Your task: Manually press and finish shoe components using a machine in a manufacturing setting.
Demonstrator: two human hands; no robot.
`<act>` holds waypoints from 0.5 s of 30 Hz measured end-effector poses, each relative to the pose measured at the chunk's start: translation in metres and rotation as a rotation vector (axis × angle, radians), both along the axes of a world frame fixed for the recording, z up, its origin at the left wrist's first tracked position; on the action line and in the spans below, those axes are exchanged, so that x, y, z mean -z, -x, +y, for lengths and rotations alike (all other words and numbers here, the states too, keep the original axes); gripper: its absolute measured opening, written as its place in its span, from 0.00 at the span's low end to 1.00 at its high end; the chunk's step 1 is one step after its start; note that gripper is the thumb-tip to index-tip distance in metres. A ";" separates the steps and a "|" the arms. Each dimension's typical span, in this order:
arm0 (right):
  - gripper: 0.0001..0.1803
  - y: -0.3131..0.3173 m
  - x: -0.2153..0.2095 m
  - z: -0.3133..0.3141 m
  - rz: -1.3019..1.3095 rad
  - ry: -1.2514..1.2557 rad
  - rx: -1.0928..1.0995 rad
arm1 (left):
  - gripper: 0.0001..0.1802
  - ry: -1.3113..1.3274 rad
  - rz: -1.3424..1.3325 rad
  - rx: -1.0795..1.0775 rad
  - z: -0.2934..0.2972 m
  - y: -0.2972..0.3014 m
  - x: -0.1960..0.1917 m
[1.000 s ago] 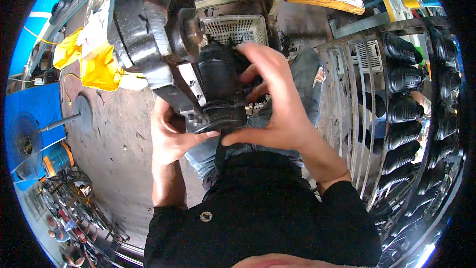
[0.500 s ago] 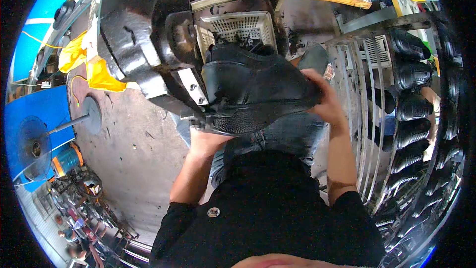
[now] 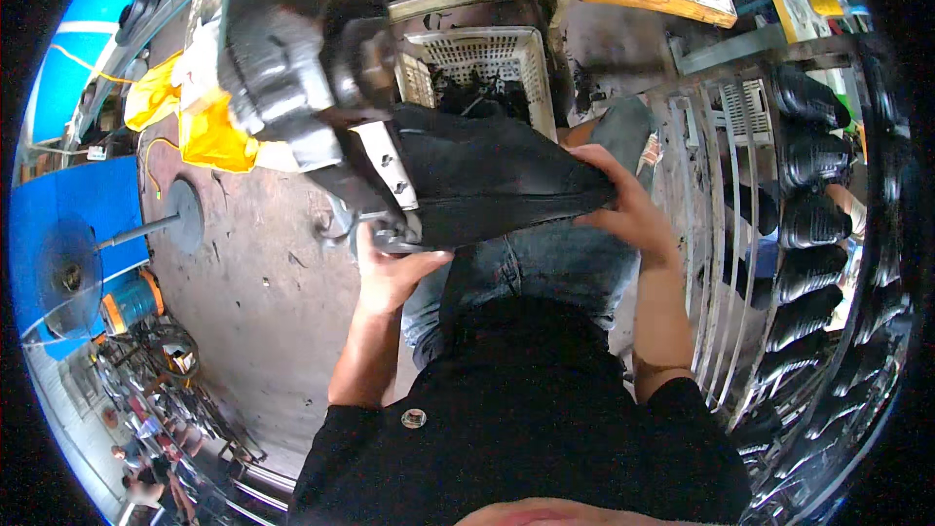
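A black shoe (image 3: 497,180) lies crosswise in front of me, its narrower end pointing right. My right hand (image 3: 628,209) is closed round that right end, thumb below and fingers above. At the other end my left hand (image 3: 392,273) grips the shoe's lower edge, with its thumb along the edge and some fingers hidden behind. This end of the shoe presses against the working end of a dark machine (image 3: 302,68), beside its pale metal plate (image 3: 388,166). The exact contact point is partly covered and blurred.
Behind the shoe stands a white plastic crate (image 3: 536,68) holding black scraps. A rack (image 3: 716,234) with several black shoes runs along the right. A wood-edged table (image 3: 662,5) is at the far side, yellow bags (image 3: 209,141) hang left, and a fan (image 3: 73,273) stands farther left.
The shoe has been turned in my hands, so its textured edge no longer shows and more of its smooth side does. My left hand has shifted slightly, its thumb now visible.
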State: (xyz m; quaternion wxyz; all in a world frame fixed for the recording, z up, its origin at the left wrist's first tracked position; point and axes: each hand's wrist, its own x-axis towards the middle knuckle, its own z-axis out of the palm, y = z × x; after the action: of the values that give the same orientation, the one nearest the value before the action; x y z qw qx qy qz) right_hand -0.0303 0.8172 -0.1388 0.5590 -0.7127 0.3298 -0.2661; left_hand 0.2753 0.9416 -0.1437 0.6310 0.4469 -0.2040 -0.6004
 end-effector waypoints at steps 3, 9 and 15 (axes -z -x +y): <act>0.46 0.008 0.023 0.014 -0.050 -0.195 0.101 | 0.31 0.103 -0.271 0.061 -0.011 0.011 -0.018; 0.48 0.012 0.015 0.013 -0.128 -0.161 0.129 | 0.28 0.266 -0.404 0.094 -0.029 0.021 -0.047; 0.50 0.024 -0.004 0.004 -0.038 0.022 0.123 | 0.48 0.209 -0.899 0.116 -0.014 0.007 -0.001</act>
State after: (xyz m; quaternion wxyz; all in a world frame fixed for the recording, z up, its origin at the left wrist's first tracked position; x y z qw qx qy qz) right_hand -0.0548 0.8213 -0.1348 0.5396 -0.6921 0.3595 -0.3172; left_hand 0.2682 0.9277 -0.1426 0.4871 0.5846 -0.5414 -0.3575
